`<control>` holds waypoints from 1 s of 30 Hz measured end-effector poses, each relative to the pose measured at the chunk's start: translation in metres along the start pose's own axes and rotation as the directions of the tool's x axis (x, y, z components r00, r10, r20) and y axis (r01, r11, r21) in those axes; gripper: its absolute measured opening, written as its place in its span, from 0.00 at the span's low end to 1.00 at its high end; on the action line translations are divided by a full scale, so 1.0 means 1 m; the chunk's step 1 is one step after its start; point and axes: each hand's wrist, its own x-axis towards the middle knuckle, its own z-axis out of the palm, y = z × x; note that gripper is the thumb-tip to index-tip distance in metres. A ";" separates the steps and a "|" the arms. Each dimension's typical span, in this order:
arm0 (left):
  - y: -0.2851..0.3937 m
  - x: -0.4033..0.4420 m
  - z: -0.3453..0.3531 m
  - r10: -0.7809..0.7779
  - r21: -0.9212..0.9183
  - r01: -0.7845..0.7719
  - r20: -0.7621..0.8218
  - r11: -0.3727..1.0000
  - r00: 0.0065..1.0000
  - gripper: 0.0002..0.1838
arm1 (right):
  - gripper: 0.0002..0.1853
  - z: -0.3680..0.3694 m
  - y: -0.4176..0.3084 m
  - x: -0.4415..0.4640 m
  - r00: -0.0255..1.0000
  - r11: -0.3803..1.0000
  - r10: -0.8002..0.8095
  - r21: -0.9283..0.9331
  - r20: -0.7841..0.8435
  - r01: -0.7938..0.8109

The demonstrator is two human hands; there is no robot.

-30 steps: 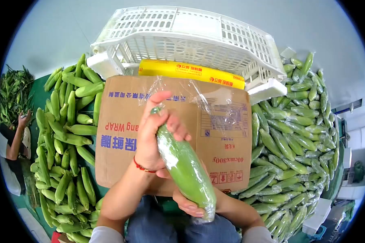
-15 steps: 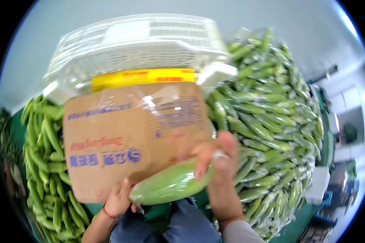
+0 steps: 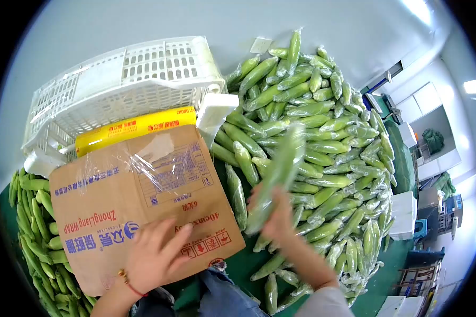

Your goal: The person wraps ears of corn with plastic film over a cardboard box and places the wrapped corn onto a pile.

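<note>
My right hand (image 3: 275, 216) grips the lower end of a film-wrapped long green vegetable (image 3: 280, 174), shaped like an ear of corn in its husk. It is tilted upright and blurred by motion, in front of a heap of similar wrapped vegetables (image 3: 328, 179). Over the lower part of a brown cardboard sheet (image 3: 116, 185) with printed labels, my left hand (image 3: 153, 253) has its fingers spread and holds nothing. Whether it touches the cardboard I cannot tell. Shiny clear film (image 3: 143, 166) lies on the cardboard's upper part.
Behind the cardboard sit a yellow printed roll box (image 3: 137, 127) and a white plastic crate (image 3: 127, 79) with white blocks at its front corners. More long green vegetables (image 3: 39, 227) lie heaped at the left. White boxes (image 3: 404, 216) stand at the far right.
Both hands held the wrapped vegetable before the cardboard. The left has let go and opened; the right has carried it rightward to the wrapped heap. The view has turned right.
</note>
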 end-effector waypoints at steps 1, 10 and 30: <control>-0.011 -0.020 0.002 -0.001 0.032 0.002 -0.052 0.999 0.999 0.35 | 0.17 -0.013 -0.039 0.030 0.948 0.959 -0.261 -0.165 -0.180 0.232; -0.069 -0.134 0.007 -0.549 0.084 0.600 -0.321 0.795 0.772 0.34 | 0.17 -0.013 -0.150 0.117 0.738 0.645 -0.674 -0.464 0.030 0.607; -0.095 -0.232 -0.001 -0.008 0.224 0.155 -0.546 0.962 0.838 0.06 | 0.02 -0.018 0.059 -0.006 0.784 0.181 -0.046 -0.767 0.619 0.616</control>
